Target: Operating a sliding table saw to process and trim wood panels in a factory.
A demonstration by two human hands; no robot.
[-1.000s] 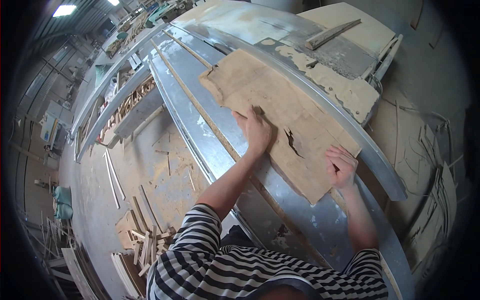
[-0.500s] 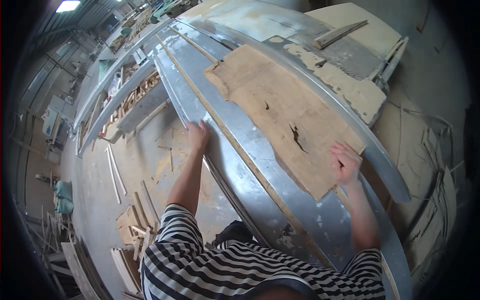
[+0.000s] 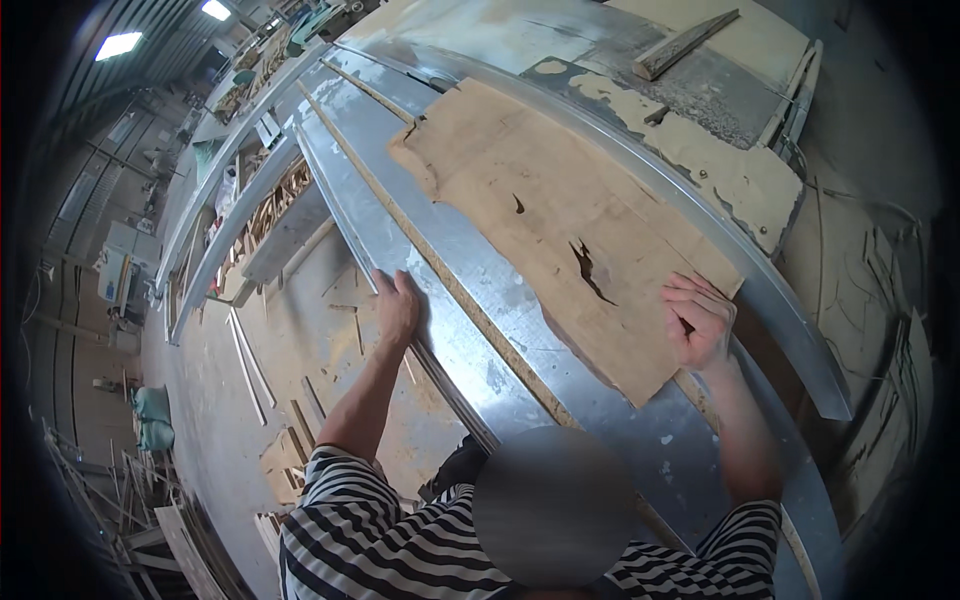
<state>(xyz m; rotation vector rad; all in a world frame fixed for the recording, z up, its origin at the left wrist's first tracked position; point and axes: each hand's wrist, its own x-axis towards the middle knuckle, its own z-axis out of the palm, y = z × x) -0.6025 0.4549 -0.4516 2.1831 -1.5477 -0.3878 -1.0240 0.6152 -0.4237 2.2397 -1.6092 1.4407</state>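
Note:
A broad light-brown wooden slab (image 3: 560,230) with a wavy natural edge and dark cracks lies flat on a grey metal table (image 3: 480,270). At the slab's near right end, my right hand (image 3: 698,318) is closed, its curled fingers bearing on the wood. What lies inside the curl is partly hidden. My left hand (image 3: 398,305) rests on the table's left edge, fingers apart, with nothing held. Between that hand and the slab, a long tan strip (image 3: 445,278) runs along the metal top.
A raised metal rail (image 3: 780,310) flanks the slab's right side. Beyond it, a loose wood piece (image 3: 685,45) lies on a dusty surface. Offcuts (image 3: 290,455) and thin white strips (image 3: 250,365) lie on the floor at left. Wood scraps (image 3: 285,195) fill a trough beyond my left hand.
The view has tilted slightly, so the scene sits a little differently in the picture. Both hands keep about the same places on the table edge and the slab.

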